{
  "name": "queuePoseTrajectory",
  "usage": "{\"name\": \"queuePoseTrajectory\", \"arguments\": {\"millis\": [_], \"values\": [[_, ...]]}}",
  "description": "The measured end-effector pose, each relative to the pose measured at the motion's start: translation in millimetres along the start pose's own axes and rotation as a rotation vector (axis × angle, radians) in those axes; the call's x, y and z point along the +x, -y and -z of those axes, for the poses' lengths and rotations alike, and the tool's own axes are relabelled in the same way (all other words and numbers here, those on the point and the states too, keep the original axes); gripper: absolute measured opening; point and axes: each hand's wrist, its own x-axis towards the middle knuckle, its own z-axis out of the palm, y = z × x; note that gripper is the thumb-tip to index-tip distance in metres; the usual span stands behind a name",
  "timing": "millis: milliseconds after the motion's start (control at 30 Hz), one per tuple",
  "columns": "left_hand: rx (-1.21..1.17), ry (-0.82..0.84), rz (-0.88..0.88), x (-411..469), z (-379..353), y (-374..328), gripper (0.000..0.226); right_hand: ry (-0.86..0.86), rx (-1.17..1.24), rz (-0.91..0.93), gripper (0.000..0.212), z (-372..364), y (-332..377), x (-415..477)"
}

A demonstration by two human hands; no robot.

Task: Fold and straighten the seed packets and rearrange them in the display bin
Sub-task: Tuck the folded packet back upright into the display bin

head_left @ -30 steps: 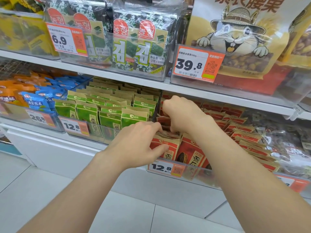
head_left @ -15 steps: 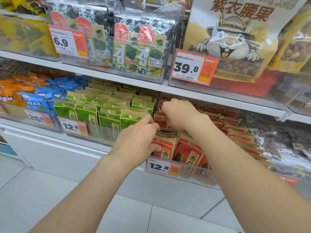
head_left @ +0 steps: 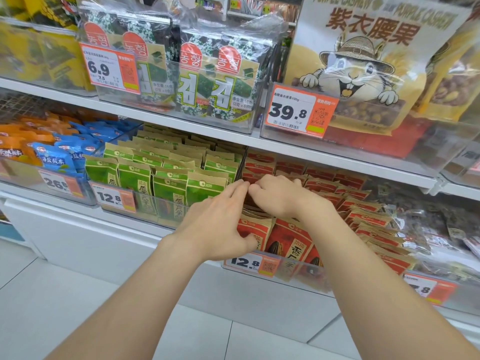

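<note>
Red seed packets (head_left: 288, 240) stand in rows inside a clear display bin (head_left: 301, 271) on the middle shelf. My left hand (head_left: 220, 219) is at the bin's left front corner, its thumb pressed on the face of the front-left packet and its fingers reaching over the packet tops behind it. My right hand (head_left: 275, 196) is curled over the tops of the packets just behind, its fingertips tucked down among them and hidden. The fingertips of both hands almost meet.
Green seed packets (head_left: 168, 183) fill the bin to the left, beyond a dark divider (head_left: 240, 165). Blue and orange snack bags (head_left: 57, 157) lie farther left. A 12.8 price tag (head_left: 249, 263) hangs on the bin front. The shelf above (head_left: 181, 120) overhangs closely.
My left hand's fingers have stretched up and right until they nearly touch my right hand. My right hand has stayed on the packet tops.
</note>
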Motion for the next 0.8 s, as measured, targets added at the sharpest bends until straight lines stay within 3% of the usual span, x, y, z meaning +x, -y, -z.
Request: {"name": "queuePoseTrajectory", "arguments": {"millis": [100,200,333,467,567,700,800], "values": [[0.015,-0.03,-0.017,4,1,0,0.104,-0.225,0.173,0.055,0.051,-8,-12,2],[0.012,-0.028,-0.029,6,2,1,0.101,-0.344,0.175,0.044,0.05,-13,-13,6],[-0.009,-0.038,-0.057,8,4,3,0.097,-0.346,0.117,-0.006,0.041,-13,-6,12],[0.009,-0.023,-0.034,11,8,4,0.111,-0.325,0.062,-0.079,0.023,-6,2,15],[0.061,0.006,-0.03,12,9,1,0.099,-0.301,-0.064,-0.124,0.015,-3,9,17],[0.077,0.009,-0.023,12,9,-1,0.095,-0.201,-0.205,-0.104,0.007,-7,15,10],[0.074,0.004,-0.022,11,9,-2,0.097,-0.297,-0.265,-0.03,0.011,-5,18,-10]]}}
